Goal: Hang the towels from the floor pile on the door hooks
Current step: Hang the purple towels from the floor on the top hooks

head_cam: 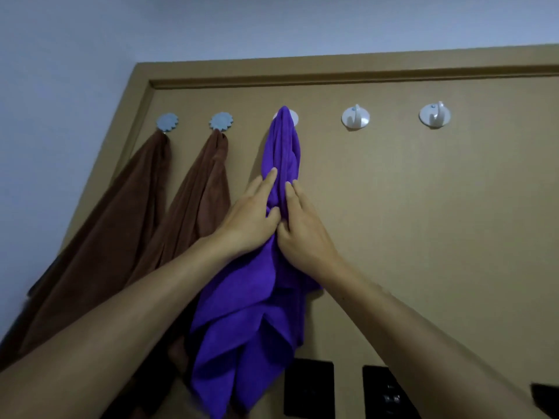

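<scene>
Purple towel: a purple towel [282,152] hangs on the third hook [292,117] from the left on a tan door [423,222]. Its top is bunched over the hook, nearly hiding it, and the rest falls in loose, uneven folds to the bottom of the view.

Risk of slipping: only a narrow bunch of cloth seems to sit on the hook. A downward tug while smoothing could likely drag it off.

Risk to the hook: the hook looks like a stick-on disc. I judge that a hard pull might peel it from the door.

Risk of uneven hang: the folds are lopsided, so more weight on one side could make the cloth creep off once let go.

Left hand: the left hand [251,219] lies on the towel's left side, fingers straight and pointing up, thumb tucked against the cloth. This grip is slack, pressing rather than clutching.

Right hand: the right hand [305,231] lies on the towel's right side, straight fingers flat on the cloth, nothing clutched. Both forearms reach up from the lower corners and meet at the towel.

Neighbours: two brown towels [205,192] hang from blue flower-shaped hooks [221,120] to the left. Two bare white hooks [355,117] wait to the right.

Floor pile: not in view.
</scene>
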